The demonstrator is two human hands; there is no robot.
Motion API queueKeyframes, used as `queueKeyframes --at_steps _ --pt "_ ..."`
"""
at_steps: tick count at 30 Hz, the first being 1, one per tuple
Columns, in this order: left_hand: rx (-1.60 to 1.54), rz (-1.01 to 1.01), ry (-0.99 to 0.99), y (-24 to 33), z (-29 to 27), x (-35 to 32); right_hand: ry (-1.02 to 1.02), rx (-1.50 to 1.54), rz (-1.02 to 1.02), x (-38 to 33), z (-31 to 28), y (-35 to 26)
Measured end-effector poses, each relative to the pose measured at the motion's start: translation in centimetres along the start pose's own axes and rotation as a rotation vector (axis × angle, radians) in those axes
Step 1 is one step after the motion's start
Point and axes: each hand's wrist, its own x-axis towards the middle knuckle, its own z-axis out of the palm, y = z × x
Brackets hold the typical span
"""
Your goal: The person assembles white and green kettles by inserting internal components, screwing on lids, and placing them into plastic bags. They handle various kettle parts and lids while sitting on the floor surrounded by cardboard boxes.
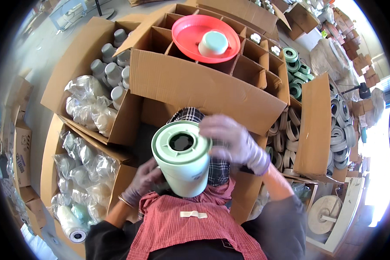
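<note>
The left hand [144, 181], in a thin glove, grips a pale green jug [184, 160] low on its side, fingers curled around the wall; the fingertips are hidden behind the body, so how tightly they press I cannot tell. The jug stands upright just above a red checked apron [190, 225], its ribbed lid [180, 142] facing up with a dark round opening in the middle. The right hand [236, 141], also gloved, rests against the lid's rim on the far side, fingers spread and slightly bent over the edge, pinching nothing.

Beyond the right fingertips, well apart, a divided carton [195, 82] stands open; a red bowl [206, 32] sits on its cells with a small green cup [213, 43] inside. Left of the left fingers, 2 open boxes hold plastic-wrapped jugs [84, 169], and grey caps [112, 69] fill the rear of the upper one. Right of the right hand, grey rings [340, 134] lie stacked behind a cardboard flap [316, 125], with green rings [295, 71] farther back.
</note>
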Motion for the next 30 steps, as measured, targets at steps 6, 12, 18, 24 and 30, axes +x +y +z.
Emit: queueKeyframes --at_steps 6,12,18,24,30 --pt "-0.476 0.255 0.017 -0.8 1.3 1.4 0.343 -0.62 0.141 14.4 -6.6 9.7" --pt "-1.511 0.306 -0.356 1.8 -1.2 5.9 0.186 -0.538 0.257 17.0 -7.6 14.6" --pt "-2.172 0.164 -0.356 0.7 -3.3 9.1 0.41 -0.3 -0.157 7.1 -6.2 -0.1" --pt "-1.628 0.272 -0.387 2.8 1.3 8.4 0.356 -0.365 -0.178 1.2 1.0 -2.5" --pt "-0.702 0.617 -0.006 3.5 -0.1 8.0 0.178 1.41 0.829 -2.2 3.3 -1.5"
